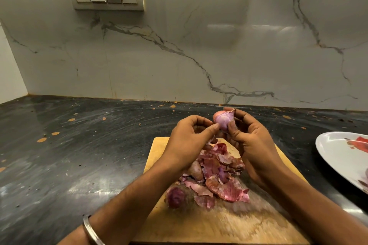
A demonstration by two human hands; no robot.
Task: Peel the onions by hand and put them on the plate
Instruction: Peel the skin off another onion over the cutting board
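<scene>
Wooden board [229,223], nearest: heap of peelings [217,173], one dark, blurred onion [176,197], probably unpeeled. Above: right hand [253,145] grips small onion [223,119]; left hand [187,139] pinches its skin. Plate [338,157] at right.

Both my forearms reach forward and angle inward, my left hand [189,137], a metal bangle [92,230] on its wrist, curled with thumb and fingertips pinched, my right hand [251,139] raised just beside it, palm turned inward, fingers and thumb curled in a grip.
</scene>
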